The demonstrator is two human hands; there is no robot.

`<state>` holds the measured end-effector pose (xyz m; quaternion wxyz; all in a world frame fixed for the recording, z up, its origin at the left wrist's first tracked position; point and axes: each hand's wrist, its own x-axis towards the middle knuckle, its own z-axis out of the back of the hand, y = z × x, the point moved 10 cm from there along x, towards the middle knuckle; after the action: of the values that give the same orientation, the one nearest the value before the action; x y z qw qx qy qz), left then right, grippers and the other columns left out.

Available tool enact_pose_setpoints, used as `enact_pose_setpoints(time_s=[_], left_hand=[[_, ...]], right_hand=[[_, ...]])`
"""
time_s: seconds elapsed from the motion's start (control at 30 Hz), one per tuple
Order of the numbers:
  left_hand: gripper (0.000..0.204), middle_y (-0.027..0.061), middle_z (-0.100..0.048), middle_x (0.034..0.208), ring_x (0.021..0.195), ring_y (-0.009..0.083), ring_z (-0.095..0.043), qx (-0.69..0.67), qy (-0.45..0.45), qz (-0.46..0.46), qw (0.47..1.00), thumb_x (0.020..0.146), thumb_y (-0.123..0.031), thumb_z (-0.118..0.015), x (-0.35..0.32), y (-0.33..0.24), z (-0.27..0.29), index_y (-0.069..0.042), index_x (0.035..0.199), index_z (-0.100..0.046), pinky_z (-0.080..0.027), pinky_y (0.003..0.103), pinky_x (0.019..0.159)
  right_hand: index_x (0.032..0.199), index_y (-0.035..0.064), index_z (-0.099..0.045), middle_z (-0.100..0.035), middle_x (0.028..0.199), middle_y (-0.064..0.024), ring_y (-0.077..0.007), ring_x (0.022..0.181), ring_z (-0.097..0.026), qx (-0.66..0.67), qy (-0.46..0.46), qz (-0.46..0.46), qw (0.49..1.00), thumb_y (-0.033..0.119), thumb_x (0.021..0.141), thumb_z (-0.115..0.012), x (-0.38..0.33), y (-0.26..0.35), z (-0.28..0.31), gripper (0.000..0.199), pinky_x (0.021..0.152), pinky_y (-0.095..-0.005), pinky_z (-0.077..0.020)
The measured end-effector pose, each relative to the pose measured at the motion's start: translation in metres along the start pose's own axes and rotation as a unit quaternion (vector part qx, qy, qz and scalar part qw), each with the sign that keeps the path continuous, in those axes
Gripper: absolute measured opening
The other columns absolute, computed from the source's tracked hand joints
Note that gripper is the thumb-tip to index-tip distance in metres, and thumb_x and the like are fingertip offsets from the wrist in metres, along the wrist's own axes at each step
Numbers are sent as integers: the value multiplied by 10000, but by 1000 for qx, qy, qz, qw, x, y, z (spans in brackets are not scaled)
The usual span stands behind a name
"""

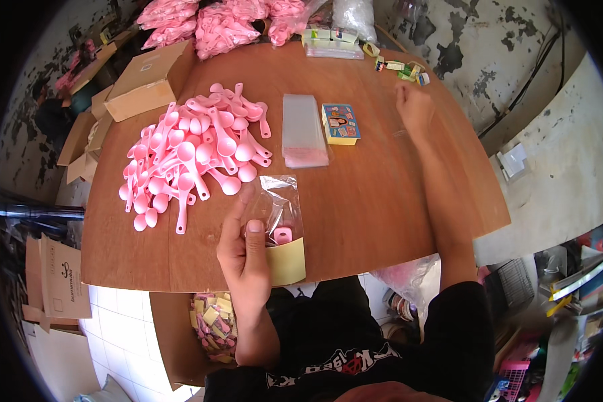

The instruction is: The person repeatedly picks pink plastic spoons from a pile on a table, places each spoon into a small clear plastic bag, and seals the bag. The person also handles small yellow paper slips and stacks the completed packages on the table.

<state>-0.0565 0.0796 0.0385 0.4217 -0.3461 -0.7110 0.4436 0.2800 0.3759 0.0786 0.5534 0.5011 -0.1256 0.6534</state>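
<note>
Left hand is clamping a clear bag, thumb in front, by the near edge of the table. Right hand is hovering over the far right, well apart from the left, fingers curling in; blurry, cannot tell if they're gripping anything or touching the wood.

Bag is showing a pink spoon, only the handle end reading clearly; a yellow card is covering the lower part, cannot tell if inside or in front.

Step is looking like packing, spoon and card seemingly together, closing probably not yet done. Next move is seemingly calling for a sticker off the label strip, which is lying just beyond the right hand, then for both hands meeting at the bag's mouth.

Around: spoon pile is sitting just beyond the left fingertips; bag stack and card stack are lying side by side between the hands. The way back is passing just in front of the card stack, so a low sleeve or wrist could be nudging it. Carton is standing at far left, bulk sacks are lining the back, and a bin of packs is sitting below the near edge
</note>
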Motion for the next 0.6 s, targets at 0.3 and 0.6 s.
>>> enact_pose_setpoints(time_s=[0.3, 0.6], left_hand=[[401, 51, -675, 897, 793, 67, -615, -37, 0, 28, 999, 1030, -108, -459, 4, 8, 1, 14, 1412, -447, -479, 208, 714], [120, 94, -638, 1009, 808, 114, -645, -85, -1, -17, 996, 1037, -110, -470, 11, 3, 1, -20, 1111, -500, -536, 251, 732]], right_hand=[[990, 156, -745, -721, 932, -137, -334, 887, -690, -148, 359, 90, 917, 116, 820, -620, -30, -18, -76, 215, 788, -465, -549], [1153, 37, -688, -706, 1026, -39, -114, 906, -637, 390, 432, 94, 808, 150, 876, -708, -57, 184, -5, 299, 816, -278, -516]])
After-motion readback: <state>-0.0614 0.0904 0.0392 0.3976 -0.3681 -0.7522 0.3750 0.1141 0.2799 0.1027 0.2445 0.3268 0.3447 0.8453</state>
